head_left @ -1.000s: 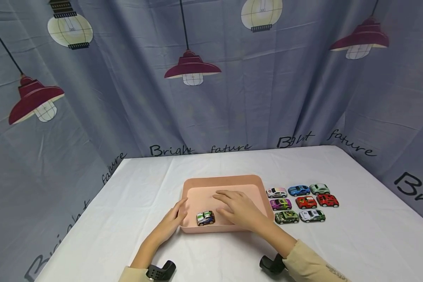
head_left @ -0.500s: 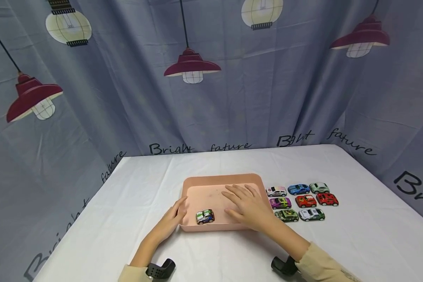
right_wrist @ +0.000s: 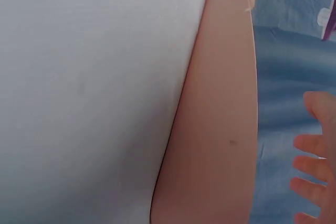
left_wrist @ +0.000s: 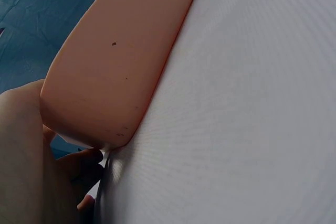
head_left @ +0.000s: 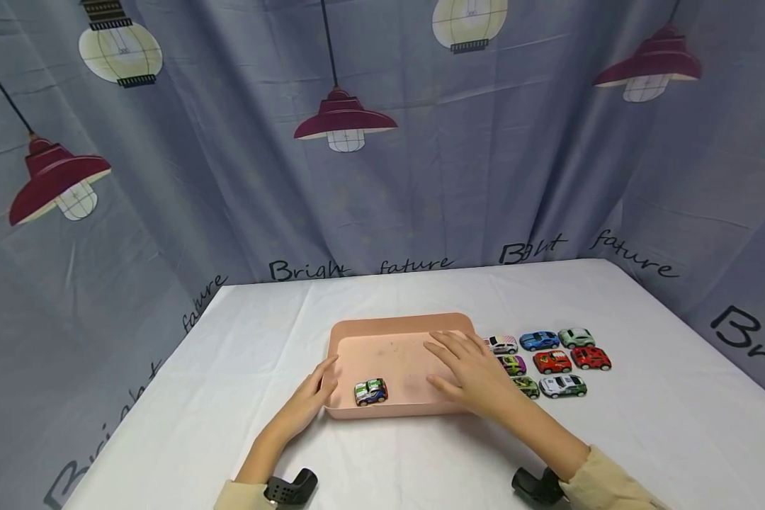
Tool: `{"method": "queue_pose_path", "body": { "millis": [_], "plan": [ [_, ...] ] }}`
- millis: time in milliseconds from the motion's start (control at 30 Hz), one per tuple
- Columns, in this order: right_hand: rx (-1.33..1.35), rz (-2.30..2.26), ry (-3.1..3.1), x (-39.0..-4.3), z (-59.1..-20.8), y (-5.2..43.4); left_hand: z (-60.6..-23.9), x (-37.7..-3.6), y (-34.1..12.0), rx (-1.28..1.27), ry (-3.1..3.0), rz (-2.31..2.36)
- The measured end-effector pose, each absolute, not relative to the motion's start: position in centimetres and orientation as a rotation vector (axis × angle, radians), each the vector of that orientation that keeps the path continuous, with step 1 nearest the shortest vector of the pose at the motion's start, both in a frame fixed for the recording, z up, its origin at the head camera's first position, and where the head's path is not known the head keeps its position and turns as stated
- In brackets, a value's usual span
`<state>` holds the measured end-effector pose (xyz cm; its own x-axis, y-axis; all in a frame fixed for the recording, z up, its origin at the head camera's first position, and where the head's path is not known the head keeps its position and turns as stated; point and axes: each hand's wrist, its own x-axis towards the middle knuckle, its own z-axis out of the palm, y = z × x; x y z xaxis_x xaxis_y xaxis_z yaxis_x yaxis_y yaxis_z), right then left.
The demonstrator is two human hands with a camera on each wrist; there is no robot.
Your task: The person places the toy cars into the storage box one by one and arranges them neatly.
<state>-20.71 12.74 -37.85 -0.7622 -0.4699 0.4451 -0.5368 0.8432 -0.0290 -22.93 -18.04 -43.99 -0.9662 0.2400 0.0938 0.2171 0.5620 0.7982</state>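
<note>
A pink rectangular tray (head_left: 395, 326) lies on the white table, with one toy car (head_left: 371, 392), white, green and blue, near its front left. My left hand (head_left: 306, 400) holds the tray's left wall near the front corner. In the left wrist view, the thumb side of the left hand (left_wrist: 21, 145) is at the rim and fingertips show below the corner. My right hand (head_left: 474, 372) hovers over the tray's right side with fingers spread and nothing held. In the right wrist view, the fingers (right_wrist: 312, 166) stand apart from the tray's outer wall (right_wrist: 220, 103).
Right of the tray stand several toy cars: a blue car (head_left: 539, 341), a pale green car (head_left: 576, 338), two red cars (head_left: 552, 362), a white and green car (head_left: 563, 386) and others partly behind my right hand. A blue-grey curtain (head_left: 395, 205) hangs behind the table.
My right hand has moved rightward across the tray toward its right rim, now covering parts of the nearest cars. The left hand, tray and cars have stayed put.
</note>
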Motion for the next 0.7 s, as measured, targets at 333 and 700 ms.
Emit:
{"method": "queue_pose_path", "body": {
  "millis": [333, 700],
  "plan": [
    [0.664, 0.239, -2.59, -20.4, -37.9, 14.7, -44.4, -22.9, -18.2, 0.38, 2.738, 1.418],
    [0.592, 0.329, -2.608, -19.6, -37.7, 17.0, -44.3, -23.0, -18.1, 0.39, 2.723, 1.432]
  ]
}}
